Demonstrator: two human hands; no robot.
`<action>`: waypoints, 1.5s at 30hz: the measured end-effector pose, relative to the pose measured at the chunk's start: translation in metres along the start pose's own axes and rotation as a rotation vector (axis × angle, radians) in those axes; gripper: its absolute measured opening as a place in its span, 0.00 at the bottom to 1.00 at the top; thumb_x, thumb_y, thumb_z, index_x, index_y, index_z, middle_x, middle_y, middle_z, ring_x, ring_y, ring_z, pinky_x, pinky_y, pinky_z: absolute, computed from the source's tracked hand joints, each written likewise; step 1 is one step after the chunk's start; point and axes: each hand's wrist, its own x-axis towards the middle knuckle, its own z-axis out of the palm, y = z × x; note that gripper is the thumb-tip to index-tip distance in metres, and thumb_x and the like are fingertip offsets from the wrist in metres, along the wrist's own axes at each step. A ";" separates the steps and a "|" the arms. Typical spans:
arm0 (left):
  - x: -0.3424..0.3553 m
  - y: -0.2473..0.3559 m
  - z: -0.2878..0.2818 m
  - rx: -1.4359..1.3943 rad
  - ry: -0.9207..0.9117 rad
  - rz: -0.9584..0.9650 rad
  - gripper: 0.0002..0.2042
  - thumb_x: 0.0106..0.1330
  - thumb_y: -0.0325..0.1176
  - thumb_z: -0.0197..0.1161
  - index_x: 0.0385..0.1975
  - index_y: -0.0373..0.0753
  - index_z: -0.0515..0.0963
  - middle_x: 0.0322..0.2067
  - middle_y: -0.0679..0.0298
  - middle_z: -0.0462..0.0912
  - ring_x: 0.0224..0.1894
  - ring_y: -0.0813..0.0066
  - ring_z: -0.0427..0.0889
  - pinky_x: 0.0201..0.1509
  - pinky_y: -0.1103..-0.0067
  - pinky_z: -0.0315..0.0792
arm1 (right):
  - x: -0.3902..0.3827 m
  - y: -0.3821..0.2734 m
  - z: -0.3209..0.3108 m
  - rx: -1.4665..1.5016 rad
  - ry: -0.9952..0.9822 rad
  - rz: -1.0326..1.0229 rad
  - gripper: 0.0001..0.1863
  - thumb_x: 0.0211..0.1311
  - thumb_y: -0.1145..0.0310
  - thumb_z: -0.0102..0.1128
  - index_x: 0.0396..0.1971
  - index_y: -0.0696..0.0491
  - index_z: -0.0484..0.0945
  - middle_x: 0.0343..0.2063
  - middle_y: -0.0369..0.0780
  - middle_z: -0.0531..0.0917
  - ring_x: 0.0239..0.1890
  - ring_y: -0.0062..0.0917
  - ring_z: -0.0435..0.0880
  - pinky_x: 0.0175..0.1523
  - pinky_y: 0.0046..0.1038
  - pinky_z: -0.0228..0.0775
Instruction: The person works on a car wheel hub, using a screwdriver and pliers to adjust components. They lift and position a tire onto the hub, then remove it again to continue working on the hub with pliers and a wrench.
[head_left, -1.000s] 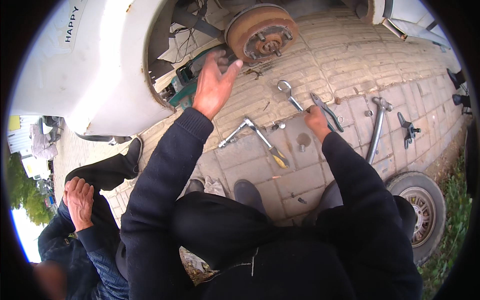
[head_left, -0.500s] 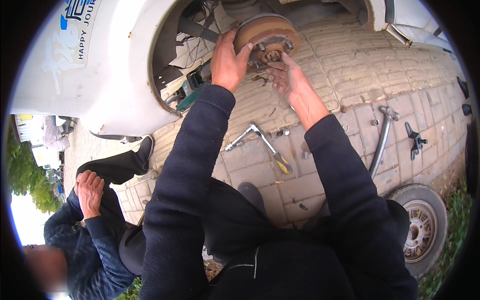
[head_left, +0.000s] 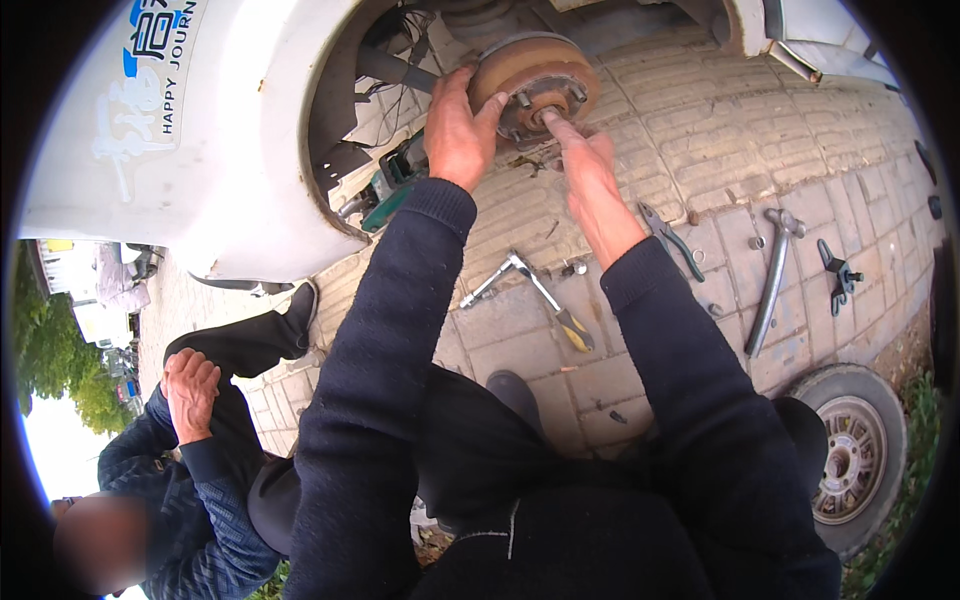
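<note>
A rusty brake drum [head_left: 525,72] with wheel studs is mounted inside the white vehicle's wheel arch. My left hand [head_left: 461,130] grips its left edge, thumb on the front face and the other fingers reaching round the side. My right hand [head_left: 588,165] points into the hub centre [head_left: 541,112], its index finger stretched out and the tip pressed there. The other right fingers are bent and partly hidden. Whether anything lies under that fingertip cannot be seen.
On the paving lie a ratchet wrench [head_left: 537,283], pliers [head_left: 676,243], a hammer [head_left: 772,285], a dark green metal bracket [head_left: 838,277] and small nuts. A removed wheel [head_left: 862,460] lies at lower right. A green jack-like tool [head_left: 388,190] sits under the arch. A person [head_left: 190,480] sits at left, hands clasped.
My right hand has moved from beside the hub to its centre, the index finger now straight into it. The pliers now show beside my right sleeve. My left hand keeps its hold.
</note>
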 end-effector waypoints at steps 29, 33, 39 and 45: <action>0.002 0.001 -0.001 -0.027 -0.027 -0.021 0.27 0.65 0.33 0.69 0.62 0.27 0.73 0.59 0.43 0.76 0.62 0.47 0.76 0.68 0.65 0.69 | 0.023 0.006 0.003 0.592 -0.337 0.644 0.30 0.80 0.44 0.39 0.43 0.58 0.78 0.33 0.37 0.82 0.32 0.25 0.82 0.35 0.26 0.73; 0.003 -0.001 0.000 -0.038 -0.031 -0.034 0.29 0.65 0.34 0.71 0.62 0.25 0.72 0.60 0.41 0.77 0.64 0.54 0.76 0.70 0.68 0.67 | 0.017 0.009 0.009 0.608 -0.298 0.579 0.30 0.81 0.44 0.38 0.41 0.58 0.77 0.32 0.38 0.82 0.32 0.25 0.81 0.34 0.25 0.73; 0.003 -0.004 0.000 -0.046 -0.022 0.011 0.27 0.64 0.32 0.70 0.61 0.26 0.74 0.58 0.42 0.76 0.62 0.47 0.77 0.67 0.65 0.69 | 0.024 0.000 0.003 0.834 -0.418 0.783 0.31 0.81 0.44 0.35 0.39 0.60 0.74 0.29 0.40 0.79 0.29 0.28 0.78 0.33 0.27 0.72; 0.004 -0.004 0.000 -0.050 -0.026 0.007 0.28 0.64 0.34 0.70 0.61 0.26 0.74 0.57 0.41 0.77 0.62 0.47 0.77 0.67 0.65 0.69 | 0.020 0.005 0.004 0.980 -0.450 0.757 0.28 0.81 0.45 0.38 0.37 0.58 0.71 0.28 0.37 0.73 0.29 0.25 0.74 0.33 0.26 0.70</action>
